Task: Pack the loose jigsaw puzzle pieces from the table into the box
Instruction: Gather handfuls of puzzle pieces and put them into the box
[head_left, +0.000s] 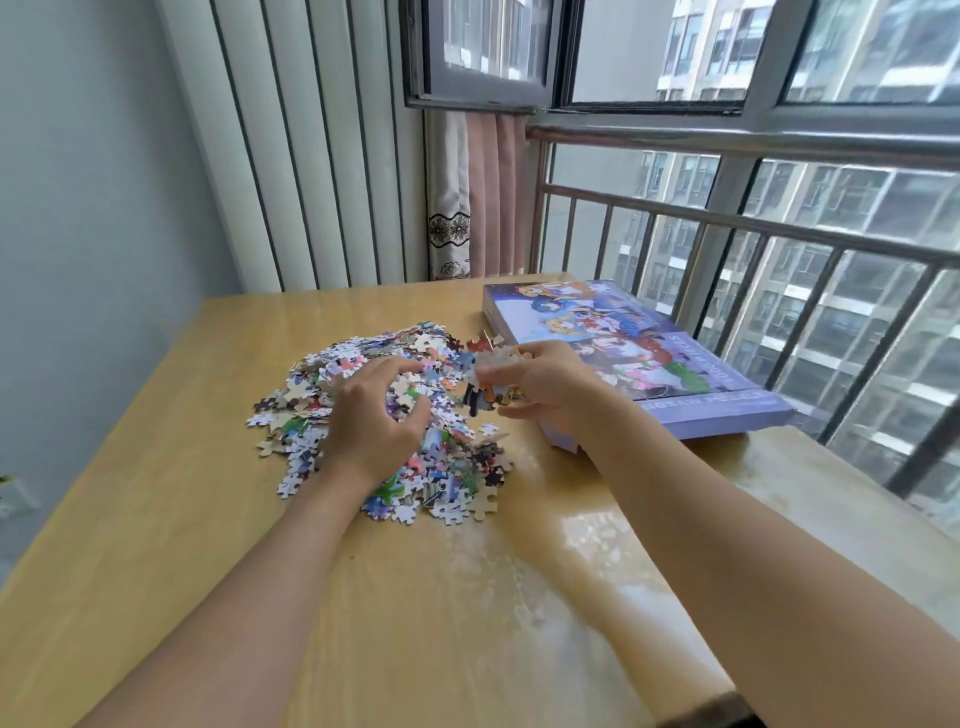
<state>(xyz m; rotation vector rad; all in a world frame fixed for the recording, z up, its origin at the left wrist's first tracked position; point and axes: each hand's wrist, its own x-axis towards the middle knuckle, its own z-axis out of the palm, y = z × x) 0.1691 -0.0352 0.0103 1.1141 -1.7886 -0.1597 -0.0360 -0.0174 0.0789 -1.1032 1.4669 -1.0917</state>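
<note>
A heap of loose, colourful jigsaw pieces (447, 467) lies on the wooden table (156, 519), left of centre. My left hand (371, 421) rests on top of the heap with its fingers curled down into the pieces. My right hand (540, 382) hovers just right of the heap, near the box's left edge, gripping a bunch of pieces (488, 379) between fingers and thumb. The purple puzzle box (701, 395) with a cartoon picture on its lid lies flat at the right. Its lid looks closed; the inside is hidden.
The table's right edge runs close to a metal balcony railing (779, 228) and windows. A ribbed white wall panel (311, 156) and a pink curtain (488, 192) stand behind the far edge. Bare tabletop stretches in front of the heap.
</note>
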